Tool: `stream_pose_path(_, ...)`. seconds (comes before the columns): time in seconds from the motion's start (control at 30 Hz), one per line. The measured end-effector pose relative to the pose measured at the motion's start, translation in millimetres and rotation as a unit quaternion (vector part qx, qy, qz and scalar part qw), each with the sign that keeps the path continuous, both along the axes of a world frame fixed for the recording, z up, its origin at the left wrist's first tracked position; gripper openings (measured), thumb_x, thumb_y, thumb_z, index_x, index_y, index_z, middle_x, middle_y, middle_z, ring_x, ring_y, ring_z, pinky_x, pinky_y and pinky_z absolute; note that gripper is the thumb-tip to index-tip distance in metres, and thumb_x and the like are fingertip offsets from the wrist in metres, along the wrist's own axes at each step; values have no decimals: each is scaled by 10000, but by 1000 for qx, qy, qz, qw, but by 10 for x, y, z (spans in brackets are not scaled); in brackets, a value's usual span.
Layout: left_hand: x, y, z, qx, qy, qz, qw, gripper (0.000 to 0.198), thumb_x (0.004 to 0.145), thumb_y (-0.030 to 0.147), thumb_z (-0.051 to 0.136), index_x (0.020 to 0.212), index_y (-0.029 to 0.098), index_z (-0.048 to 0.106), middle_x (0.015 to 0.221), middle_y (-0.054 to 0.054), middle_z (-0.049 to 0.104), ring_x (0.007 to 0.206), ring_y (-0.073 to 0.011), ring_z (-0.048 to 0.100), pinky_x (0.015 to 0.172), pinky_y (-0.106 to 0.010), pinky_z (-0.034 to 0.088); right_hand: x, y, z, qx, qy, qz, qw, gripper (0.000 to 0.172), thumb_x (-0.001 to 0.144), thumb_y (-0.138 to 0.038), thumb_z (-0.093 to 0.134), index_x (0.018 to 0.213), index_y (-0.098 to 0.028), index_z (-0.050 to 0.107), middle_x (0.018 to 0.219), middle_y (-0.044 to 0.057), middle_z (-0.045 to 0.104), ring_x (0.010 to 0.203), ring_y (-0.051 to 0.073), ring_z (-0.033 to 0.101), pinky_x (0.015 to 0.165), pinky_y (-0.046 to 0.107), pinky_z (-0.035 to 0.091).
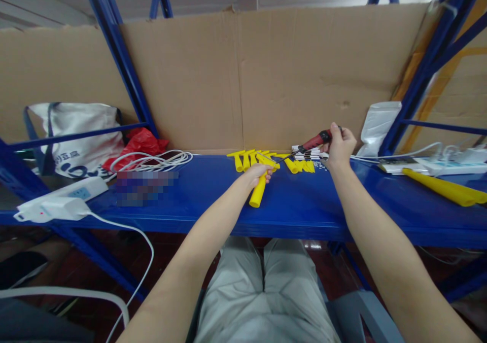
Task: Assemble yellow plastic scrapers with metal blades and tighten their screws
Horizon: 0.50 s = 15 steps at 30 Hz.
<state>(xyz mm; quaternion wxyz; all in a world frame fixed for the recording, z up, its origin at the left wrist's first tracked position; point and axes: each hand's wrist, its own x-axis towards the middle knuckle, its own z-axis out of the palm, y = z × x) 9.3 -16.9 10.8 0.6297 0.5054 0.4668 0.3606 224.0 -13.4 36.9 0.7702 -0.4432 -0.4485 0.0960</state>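
Two hands are working over the blue metal shelf (304, 206): the left hand (258, 173) is clamping a yellow plastic tube (257, 195) lying lengthwise toward the person, while the right hand (340, 147) is gripping a red-handled screwdriver (315, 141) aiming leftward at it.

Blue shelf (304, 216): yellow tubes (245, 160), white cable coil (152, 160), power strip (76, 193), long yellow tube (445, 188).

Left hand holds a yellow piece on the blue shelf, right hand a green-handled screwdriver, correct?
No. The head view shows the screwdriver in the right hand has a red handle, not green. The left hand does hold a yellow piece on the blue shelf.
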Motion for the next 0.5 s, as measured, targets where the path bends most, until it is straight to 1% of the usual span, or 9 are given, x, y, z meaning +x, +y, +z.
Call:
stream_pose_path(0.1, 5, 3, 3, 0, 0, 0, 1000, 202, 880, 55, 435, 710, 164, 446, 419, 73, 406, 315, -34, 308, 352, -154, 222, 0, 21, -10, 21, 7, 10, 1000, 401, 796, -638, 492, 760, -243, 430, 489, -71, 377, 378, 111, 441, 389, 268, 390)
stream_pose_path(0.27, 14, 3, 3, 2, 5, 2, 1000, 204, 883, 59, 443, 705, 160, 450, 422, 70, 412, 322, -29, 305, 361, -156, 223, 14, 84, -36, 99, 35, 46, 993, 440, 718, -637, 590, 688, -244, 395, 446, -99, 347, 317, 92, 372, 328, 251, 330)
stream_pose_path(0.37, 15, -3, 2, 3, 5, 0, 1000, 207, 884, 61, 444, 703, 161, 450, 422, 73, 406, 325, -30, 304, 362, -159, 225, 9, 92, -41, 110, 44, 56, 991, 430, 711, -610, 616, 680, -242, 397, 445, -102, 355, 308, 87, 366, 318, 248, 320)
stream_pose_path(0.5, 12, -12, 4, 3, 3, -9, 1000, 217, 886, 59, 436, 695, 162, 444, 427, 73, 405, 327, -29, 309, 364, -159, 226, 8, 91, -44, 106, 46, 53, 992, 410, 719, -586, 624, 687, -241, 404, 457, -97, 380, 312, 87, 379, 316, 248, 320)
